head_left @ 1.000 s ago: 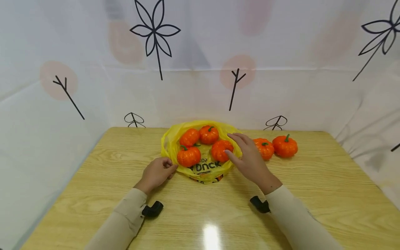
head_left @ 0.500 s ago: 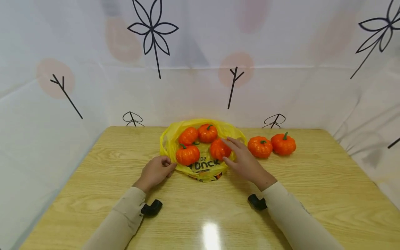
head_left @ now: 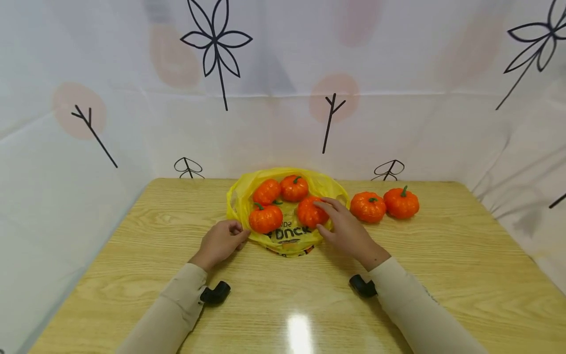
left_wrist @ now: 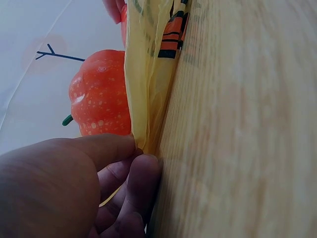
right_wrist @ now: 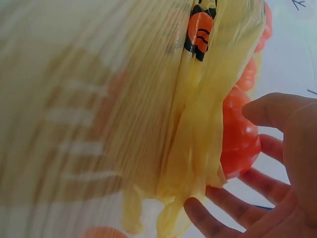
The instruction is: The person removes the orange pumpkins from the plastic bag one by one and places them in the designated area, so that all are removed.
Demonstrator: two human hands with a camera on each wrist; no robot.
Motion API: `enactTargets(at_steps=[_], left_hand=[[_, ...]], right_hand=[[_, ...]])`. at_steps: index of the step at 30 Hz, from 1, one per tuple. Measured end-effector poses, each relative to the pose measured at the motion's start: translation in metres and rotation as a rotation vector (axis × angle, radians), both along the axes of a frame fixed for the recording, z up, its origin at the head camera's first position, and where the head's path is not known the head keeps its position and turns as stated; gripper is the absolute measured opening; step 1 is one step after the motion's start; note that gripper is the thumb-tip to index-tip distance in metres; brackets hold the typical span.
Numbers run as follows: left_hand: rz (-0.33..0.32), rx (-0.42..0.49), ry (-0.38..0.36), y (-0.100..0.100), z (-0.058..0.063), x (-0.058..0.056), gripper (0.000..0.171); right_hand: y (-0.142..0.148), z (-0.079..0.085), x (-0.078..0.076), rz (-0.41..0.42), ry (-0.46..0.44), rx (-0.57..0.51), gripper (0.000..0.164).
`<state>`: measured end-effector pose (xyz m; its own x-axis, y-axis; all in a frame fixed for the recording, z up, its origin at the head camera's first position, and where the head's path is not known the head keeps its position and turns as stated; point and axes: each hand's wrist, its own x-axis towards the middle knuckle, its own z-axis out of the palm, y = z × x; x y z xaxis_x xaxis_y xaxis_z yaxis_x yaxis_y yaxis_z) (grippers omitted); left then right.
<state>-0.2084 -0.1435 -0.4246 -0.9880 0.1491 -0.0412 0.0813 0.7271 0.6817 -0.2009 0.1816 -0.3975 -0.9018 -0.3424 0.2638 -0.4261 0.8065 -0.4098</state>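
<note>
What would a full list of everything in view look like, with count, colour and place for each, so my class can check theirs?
Plastic bag: one, yellow with black and orange print, on the table, mouth open
Pumpkins inside the bag: four, orange
Pumpkins outside the bag: two, orange with green stems, right of the bag
Table: one, light wood, beneath everything
Backdrop: one, white with black plant drawings and pinkish patches, around the table
Black pieces: two, one by each wrist
Sleeves: two, beige, on the forearms
Left hand: one, pinching the bag's near-left edge
Right hand: one, at the bag's right-hand pumpkin
</note>
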Motion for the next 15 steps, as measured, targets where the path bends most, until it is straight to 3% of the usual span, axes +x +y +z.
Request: enactTargets(at_steps=[15], left_hand=[[0.0,0.002,-0.006,-0.0007,-0.0011,-0.0013,0.022]], right_hand=[[-0.0024,0.0008,0.0007,-0.008,0.005,0.024,0.052]])
